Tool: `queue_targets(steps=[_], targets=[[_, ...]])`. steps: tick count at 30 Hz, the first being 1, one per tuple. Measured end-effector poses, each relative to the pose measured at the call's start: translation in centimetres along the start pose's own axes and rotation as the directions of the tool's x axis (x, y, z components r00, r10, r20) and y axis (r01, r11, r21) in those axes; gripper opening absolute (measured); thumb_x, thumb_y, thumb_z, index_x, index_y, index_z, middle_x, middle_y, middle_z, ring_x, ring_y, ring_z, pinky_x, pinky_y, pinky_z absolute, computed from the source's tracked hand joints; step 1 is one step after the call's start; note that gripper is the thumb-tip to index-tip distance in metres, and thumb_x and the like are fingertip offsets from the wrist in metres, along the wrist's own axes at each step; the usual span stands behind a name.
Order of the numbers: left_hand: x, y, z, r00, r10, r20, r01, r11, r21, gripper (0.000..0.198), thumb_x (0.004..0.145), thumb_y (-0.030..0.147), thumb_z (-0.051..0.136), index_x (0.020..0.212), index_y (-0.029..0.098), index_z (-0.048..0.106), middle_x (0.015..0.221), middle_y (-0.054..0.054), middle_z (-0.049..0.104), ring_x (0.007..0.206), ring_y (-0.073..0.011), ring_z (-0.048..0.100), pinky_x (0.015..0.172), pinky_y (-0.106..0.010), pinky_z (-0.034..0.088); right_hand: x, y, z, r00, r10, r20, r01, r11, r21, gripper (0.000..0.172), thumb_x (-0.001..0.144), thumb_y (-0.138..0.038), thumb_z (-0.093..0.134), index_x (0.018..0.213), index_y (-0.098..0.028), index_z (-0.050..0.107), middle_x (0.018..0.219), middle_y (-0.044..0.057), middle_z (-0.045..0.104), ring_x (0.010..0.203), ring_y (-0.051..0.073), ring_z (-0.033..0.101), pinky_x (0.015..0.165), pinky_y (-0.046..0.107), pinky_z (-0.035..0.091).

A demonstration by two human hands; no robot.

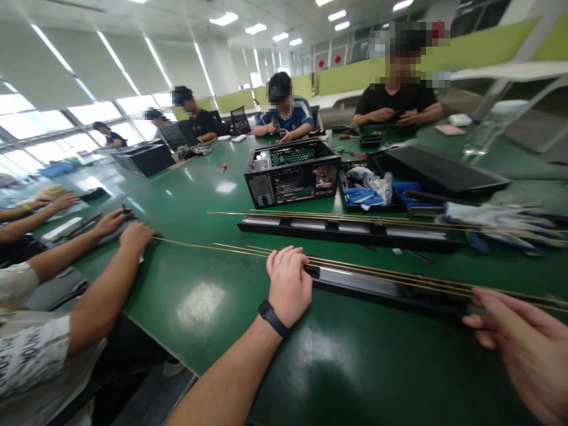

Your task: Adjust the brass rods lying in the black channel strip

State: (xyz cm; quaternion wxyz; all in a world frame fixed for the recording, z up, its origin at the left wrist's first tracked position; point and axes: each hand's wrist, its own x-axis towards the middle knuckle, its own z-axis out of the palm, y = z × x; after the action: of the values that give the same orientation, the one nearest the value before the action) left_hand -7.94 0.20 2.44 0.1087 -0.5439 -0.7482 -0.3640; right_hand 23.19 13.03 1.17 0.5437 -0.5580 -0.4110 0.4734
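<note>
Green laminate, glossy under the ceiling lights, covered the long table [355,378] where the person's left hand [288,287] lay knuckles up, wrist bent slightly, a black band around it. Its fingers curled over the near end of a long black rail [381,290] and pressed on the thin brass-coloured rods [399,278] running along the rail's top, so the hand was closed down on the rail end. The right hand [528,349] entered from the lower corner, blurred, palm half turned inward, fingers loosely spread and reaching toward the rail's far end; whether it touched the rail could not be told.

The rail was narrow, straight and matt black with a paler strip along its face, lying flat between the two hands. The rods were slender, stiff and yellow-metallic, extending well past the left hand toward a neighbour's fist [135,235].

Beyond the hands lay a second black rail [346,229] with more rods across it. Farther off stood an open black computer case [290,171] with perforated metal walls, beside a tray of blue-and-white gloves [368,189]. Other people sat around the table's far side.
</note>
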Motion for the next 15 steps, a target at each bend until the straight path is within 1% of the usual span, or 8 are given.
queue_targets(steps=[2, 5, 9, 12, 13, 15], targets=[[0.0, -0.1, 0.0, 1.0, 0.006, 0.0, -0.006, 1.0, 0.008, 0.021, 0.087, 0.007, 0.053, 0.098, 0.025, 0.059, 0.122, -0.006, 0.072, 0.13, -0.0254, 0.059, 0.121, -0.051, 0.029, -0.7, -1.0, 0.4, 0.998, 0.047, 0.028, -0.048, 0.999, 0.009, 0.043, 0.053, -0.045, 0.094, 0.086, -0.02, 0.081, 0.097, 0.015, 0.072, 0.067, 0.016, 0.063, 0.041, 0.017, 0.044], [0.1, -0.4, 0.1, 1.0, 0.027, 0.001, -0.027, 0.999, 0.02, 0.021, 0.088, 0.008, 0.053, 0.099, 0.024, 0.061, 0.122, -0.007, 0.073, 0.129, -0.0259, 0.06, 0.119, -0.051, 0.028, -1.2, -1.8, 0.9, 0.998, 0.056, 0.02, -0.057, 0.996, 0.065, 0.046, 0.052, -0.043, 0.094, 0.088, -0.017, 0.08, 0.094, 0.01, 0.072, 0.065, 0.012, 0.062, 0.042, 0.016, 0.043], [0.1, -0.7, 0.2, 0.999, 0.054, 0.01, -0.054, 0.998, 0.043, 0.019, 0.091, 0.012, 0.052, 0.1, 0.025, 0.063, 0.124, -0.006, 0.073, 0.13, -0.0258, 0.06, 0.119, -0.05, 0.027, -0.7, -1.6, 0.5, 1.0, 0.019, -0.023, -0.016, 0.994, 0.112, 0.045, 0.059, -0.042, 0.092, 0.091, -0.015, 0.077, 0.084, 0.007, 0.069, 0.063, 0.012, 0.061, 0.042, 0.018, 0.041], [0.1, -0.9, 0.3, 0.998, 0.06, 0.007, -0.06, 0.996, 0.063, 0.018, 0.09, 0.014, 0.053, 0.1, 0.025, 0.063, 0.124, -0.007, 0.073, 0.13, -0.0266, 0.06, 0.119, -0.05, 0.026, -0.6, -1.4, 0.2, 0.997, -0.026, -0.068, 0.034, 0.991, 0.126, 0.043, 0.064, -0.043, 0.09, 0.094, -0.017, 0.074, 0.081, 0.004, 0.067, 0.061, 0.012, 0.062, 0.042, 0.019, 0.042], [0.1, -0.9, 0.3, 0.998, 0.065, 0.005, -0.065, 0.996, 0.067, 0.017, 0.09, 0.015, 0.053, 0.099, 0.025, 0.063, 0.124, -0.007, 0.073, 0.13, -0.0267, 0.06, 0.119, -0.05, 0.026, -0.7, -1.3, 0.2, 0.998, -0.037, -0.054, 0.043, 0.992, 0.121, 0.044, 0.065, -0.044, 0.09, 0.096, -0.018, 0.073, 0.082, 0.004, 0.067, 0.062, 0.013, 0.063, 0.043, 0.019, 0.042], [0.1, -0.9, 0.3, 0.997, 0.073, 0.003, -0.073, 0.995, 0.072, 0.016, 0.09, 0.016, 0.053, 0.099, 0.025, 0.063, 0.123, -0.007, 0.073, 0.128, -0.0269, 0.061, 0.118, -0.049, 0.027, -1.2, -1.4, 0.4, 0.999, -0.033, 0.027, 0.03, 0.996, 0.086, 0.045, 0.069, -0.046, 0.089, 0.1, -0.018, 0.073, 0.084, 0.004, 0.068, 0.065, 0.014, 0.065, 0.044, 0.02, 0.043]])
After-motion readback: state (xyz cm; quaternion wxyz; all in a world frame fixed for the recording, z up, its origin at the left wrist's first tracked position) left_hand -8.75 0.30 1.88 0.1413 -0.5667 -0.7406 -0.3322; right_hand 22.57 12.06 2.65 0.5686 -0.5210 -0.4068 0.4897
